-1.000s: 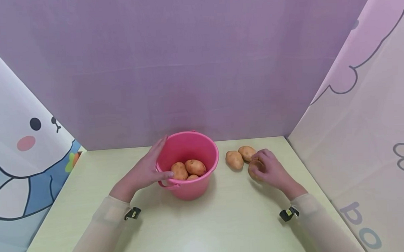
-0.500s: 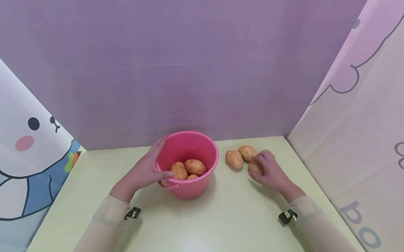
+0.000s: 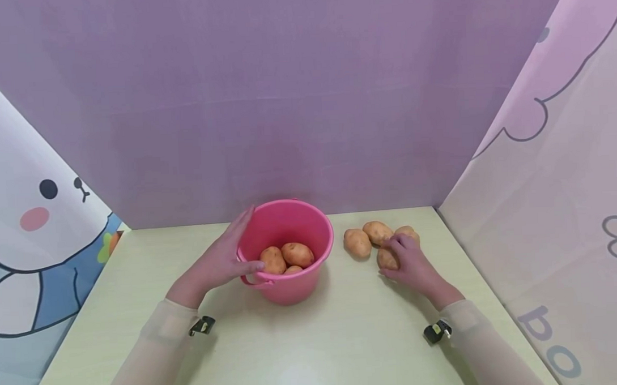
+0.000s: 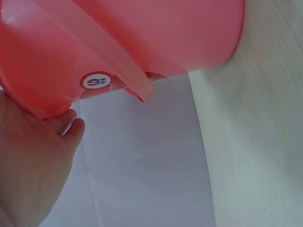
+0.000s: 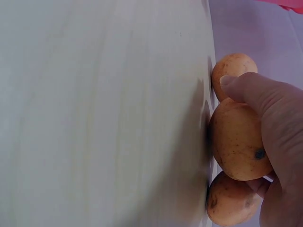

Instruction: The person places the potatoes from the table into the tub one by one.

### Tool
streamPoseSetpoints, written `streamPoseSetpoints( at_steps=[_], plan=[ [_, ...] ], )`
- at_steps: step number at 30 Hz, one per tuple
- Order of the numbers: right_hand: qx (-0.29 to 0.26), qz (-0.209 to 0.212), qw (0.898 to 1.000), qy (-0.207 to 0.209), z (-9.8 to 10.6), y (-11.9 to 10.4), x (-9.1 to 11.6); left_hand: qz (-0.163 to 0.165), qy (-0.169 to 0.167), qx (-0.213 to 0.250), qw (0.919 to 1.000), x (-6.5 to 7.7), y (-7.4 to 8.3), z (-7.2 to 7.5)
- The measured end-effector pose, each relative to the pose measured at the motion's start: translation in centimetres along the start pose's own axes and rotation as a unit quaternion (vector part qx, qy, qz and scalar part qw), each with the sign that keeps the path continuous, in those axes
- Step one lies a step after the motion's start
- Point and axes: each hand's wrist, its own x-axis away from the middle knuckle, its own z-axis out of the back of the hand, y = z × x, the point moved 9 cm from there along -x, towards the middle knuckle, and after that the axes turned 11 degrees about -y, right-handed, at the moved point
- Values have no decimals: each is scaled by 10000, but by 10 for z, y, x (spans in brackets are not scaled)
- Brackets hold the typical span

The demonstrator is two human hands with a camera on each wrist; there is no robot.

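A pink bucket (image 3: 291, 289) stands upright on the table with several potatoes (image 3: 297, 254) in its bottom. My left hand (image 3: 224, 258) holds the bucket by its left rim, thumb over the edge; the left wrist view shows my hand (image 4: 38, 156) at the rim beside a pink handle (image 4: 104, 47). To the right of the bucket, my right hand (image 3: 413, 268) grips the nearest potato (image 3: 387, 259) of a small group. In the right wrist view, thumb and fingers are round that potato (image 5: 239, 139), which has a dark spot and sits low at the table.
Beside the gripped potato lie three more: a left one (image 3: 358, 243), a back one (image 3: 377, 232) and a right one (image 3: 408, 233). A purple backdrop (image 3: 296, 130) rises behind the pale table (image 3: 304, 351); printed panels flank both sides.
My right hand has drawn slightly toward me and closed round the front potato, uncovering the right-hand potato behind it. The left hand and the bucket have stayed in place.
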Motion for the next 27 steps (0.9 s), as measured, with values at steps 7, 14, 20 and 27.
streamPoseSetpoints(
  at_steps=[7, 14, 20, 27],
  plan=[
    [3, -201, 9994, -278, -7, 0, -2, 1, -1, 45, 10000, 0, 1, 0],
    [120, -136, 9996, -228, -8, -5, -3, 0, -8, 72, 10000, 1, 4, 0],
    [-36, -88, 9999, -139, -5, -7, -1, -37, -22, 54, 10000, 1, 4, 0],
    [-255, -68, 9996, -64, 0, -6, 0, -36, -26, -7, 10000, 1, 6, 1]
  ],
)
